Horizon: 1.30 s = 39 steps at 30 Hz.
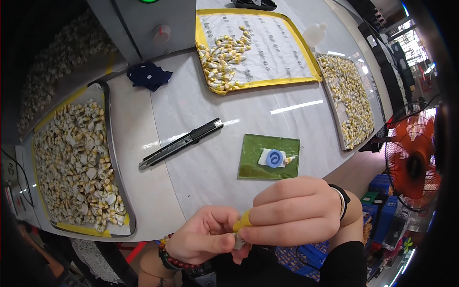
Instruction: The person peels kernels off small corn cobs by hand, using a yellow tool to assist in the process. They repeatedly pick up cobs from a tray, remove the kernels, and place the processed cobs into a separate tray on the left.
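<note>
Close to the table's front edge, my left hand (205,239) and my right hand (296,210) meet with their fingertips together. Between them they pinch a small whitish piece (239,241), mostly covered by the fingers. Something yellow (243,220) shows at the right fingertips; whether it is a finger cover or part of the piece is unclear. Just beyond the right hand lies a green square plate (248,167). On it a blue round disc (274,158) rests on a white patch, beside one small white-and-yellow piece (289,160). A black utility knife (184,142) lies to the left.
A dark-rimmed tray (112,148) at left is full of small white-and-yellow pieces. A yellow-edged tray (282,52) holds a cluster; another tray (339,117) is at right. Near a grey box (158,24) lies a dark cloth (149,76). An orange fan (412,153) stands right.
</note>
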Each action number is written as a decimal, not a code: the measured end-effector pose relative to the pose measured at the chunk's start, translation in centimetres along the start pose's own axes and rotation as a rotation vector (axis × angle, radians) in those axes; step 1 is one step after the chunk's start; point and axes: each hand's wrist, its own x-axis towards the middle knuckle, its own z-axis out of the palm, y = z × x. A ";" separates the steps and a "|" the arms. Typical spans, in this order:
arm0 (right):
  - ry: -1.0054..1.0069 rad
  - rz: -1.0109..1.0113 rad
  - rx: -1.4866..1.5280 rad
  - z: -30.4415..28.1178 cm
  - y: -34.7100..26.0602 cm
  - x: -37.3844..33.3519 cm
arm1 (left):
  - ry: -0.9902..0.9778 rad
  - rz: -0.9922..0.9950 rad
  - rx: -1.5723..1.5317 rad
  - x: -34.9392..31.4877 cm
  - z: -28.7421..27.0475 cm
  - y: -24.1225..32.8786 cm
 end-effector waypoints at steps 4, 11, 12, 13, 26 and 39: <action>0.004 -0.007 0.020 0.2 -0.1 -0.1 | 0.015 -0.008 -0.001 -0.1 0.1 0.1; -0.081 0.033 -0.096 -1.7 -1.7 0.4 | 0.189 0.375 0.342 -0.2 0.8 -1.0; 0.001 0.071 -0.192 -2.6 -2.2 -0.2 | 0.224 0.477 0.407 0.1 0.9 -1.2; 0.089 0.084 -0.258 -3.0 -2.1 -1.1 | 0.271 0.491 0.412 0.2 1.4 -1.0; -0.094 1.088 -0.863 -16.5 4.9 -12.9 | 0.184 0.410 0.380 -1.1 1.2 -0.3; -0.106 0.949 -0.902 -15.7 4.7 -12.9 | 0.345 0.687 0.481 -1.3 0.6 -1.5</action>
